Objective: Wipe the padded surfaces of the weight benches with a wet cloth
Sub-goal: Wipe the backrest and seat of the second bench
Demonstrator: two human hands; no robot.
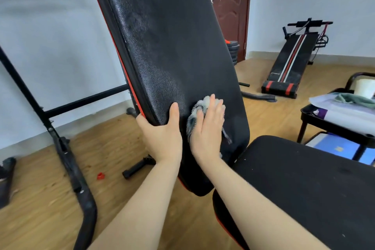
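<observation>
1 pad: left hand grips edge, right hand presses cloth

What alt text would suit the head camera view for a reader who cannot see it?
A person's right hand presses a grey-white cloth against the raised black backrest pad of a weight bench, while the left hand grips the pad's left edge. The black seat pad lies lower right; a second bench stands behind.

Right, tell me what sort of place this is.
Most likely a small home gym or exercise room: a weight bench's padded backrest stands up close, a sit-up bench lies across the room, and weight plates are stacked beside the door.
</observation>
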